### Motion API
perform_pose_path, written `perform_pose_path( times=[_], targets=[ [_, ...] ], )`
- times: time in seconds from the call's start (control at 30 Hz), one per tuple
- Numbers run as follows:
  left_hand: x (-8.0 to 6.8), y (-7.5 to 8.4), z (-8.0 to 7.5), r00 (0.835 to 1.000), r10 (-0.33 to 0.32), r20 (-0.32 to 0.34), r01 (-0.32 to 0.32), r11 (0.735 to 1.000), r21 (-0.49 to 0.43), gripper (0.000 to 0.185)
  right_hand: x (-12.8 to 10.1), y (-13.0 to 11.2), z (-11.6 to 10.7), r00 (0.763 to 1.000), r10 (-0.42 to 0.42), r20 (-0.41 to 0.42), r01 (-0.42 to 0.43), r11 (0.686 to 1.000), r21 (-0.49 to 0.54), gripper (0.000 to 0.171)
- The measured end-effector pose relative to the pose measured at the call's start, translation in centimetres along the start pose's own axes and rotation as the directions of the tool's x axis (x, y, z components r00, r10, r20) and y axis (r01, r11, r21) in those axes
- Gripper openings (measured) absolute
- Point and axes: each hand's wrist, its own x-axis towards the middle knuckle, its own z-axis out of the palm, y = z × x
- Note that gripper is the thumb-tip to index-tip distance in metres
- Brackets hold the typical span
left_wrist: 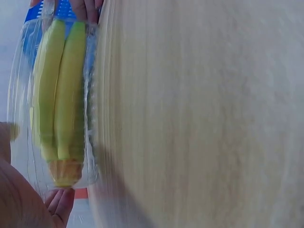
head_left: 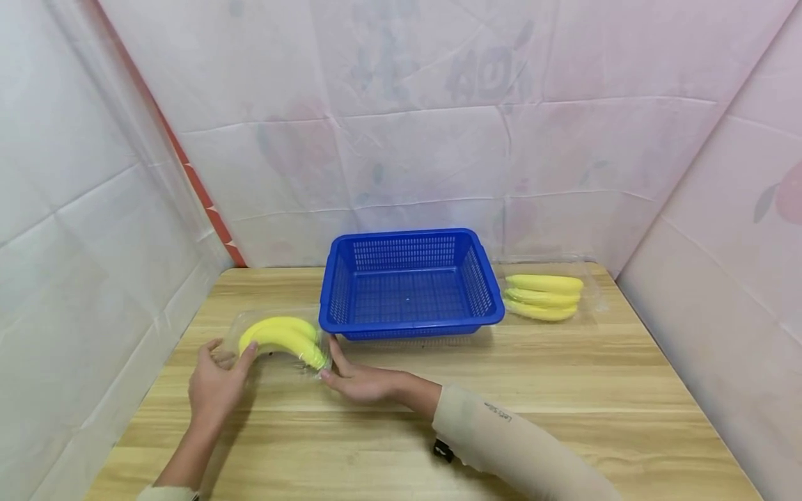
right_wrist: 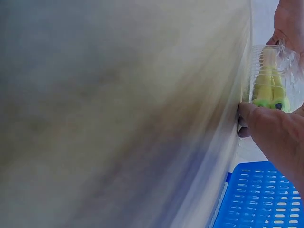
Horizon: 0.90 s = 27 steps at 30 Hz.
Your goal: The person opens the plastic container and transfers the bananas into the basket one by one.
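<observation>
A clear plastic pack of yellow bananas (head_left: 282, 337) lies low at the table's left, just left of the blue basket (head_left: 407, 285). My left hand (head_left: 228, 362) grips its left end, with the thumb on top of the bananas. My right hand (head_left: 330, 358) pinches its right end between thumb and forefinger. In the left wrist view the banana pack (left_wrist: 59, 95) runs lengthwise, with my left fingertips (left_wrist: 59, 204) at the stem end and my right fingers (left_wrist: 85, 7) at the far end. In the right wrist view my right hand (right_wrist: 270, 128) holds the banana pack (right_wrist: 270, 85). Whether the pack touches the table I cannot tell.
The blue basket holds nothing and stands at the back middle of the wooden table (head_left: 501, 390). A second clear pack of bananas (head_left: 541, 297) lies to its right. White sheeting walls close in the left, back and right sides.
</observation>
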Motion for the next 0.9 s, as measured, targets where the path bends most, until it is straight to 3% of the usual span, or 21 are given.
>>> perform_pose_path(
  times=[0.13,0.23,0.4,0.53,0.67,0.9],
  targets=[
    [0.0,-0.1,-0.7,0.999,0.001,0.049,-0.003,0.999,0.038,0.111,-0.4,0.0,0.1,0.999,-0.034,-0.007,0.035,0.997,0.064,0.082],
    [0.3,-0.1,-1.4,0.992,-0.001,0.126,-0.010,0.996,0.087,0.114,-0.8,0.0,0.2,0.998,-0.065,-0.014,0.067,0.990,0.125,0.083],
    [0.9,-0.3,-2.3,0.961,-0.018,0.277,-0.016,0.993,0.117,0.117,-0.9,0.1,0.5,0.995,-0.092,-0.043,0.098,0.977,0.187,0.088],
    [0.9,-0.3,-3.0,0.935,-0.017,0.354,-0.016,0.996,0.092,0.117,-1.2,-0.2,0.7,0.994,-0.018,-0.108,0.041,0.977,0.211,0.095],
    [0.8,-0.3,-3.6,0.918,-0.012,0.395,-0.025,0.996,0.090,0.117,-1.4,-0.4,0.9,0.984,0.044,-0.175,0.001,0.969,0.248,0.100],
    [0.7,-0.3,-4.1,0.908,-0.008,0.419,-0.020,0.998,0.062,0.111,-1.1,-0.3,0.8,0.973,0.045,-0.226,0.015,0.965,0.260,0.098]
  ],
)
